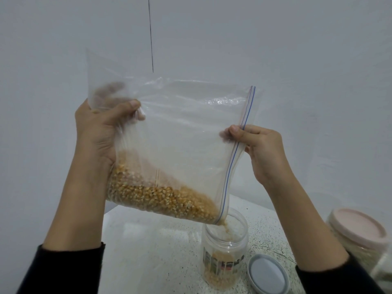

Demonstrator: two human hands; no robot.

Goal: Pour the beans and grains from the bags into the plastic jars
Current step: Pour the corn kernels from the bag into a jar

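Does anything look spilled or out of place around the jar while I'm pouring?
Nothing stands out. The corn kernels run from the zip bag's lower corner into the open jar, and no kernels show on the speckled table. The grey lid lies beside the jar.

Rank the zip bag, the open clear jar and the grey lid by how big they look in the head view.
1. zip bag, though nearest the camera
2. open clear jar
3. grey lid, partly cut off by the sleeve

Dim, flat, cool light, faint soft shadows, slight glare on the bag [220,101], soft focus, wide-angle bending at edges
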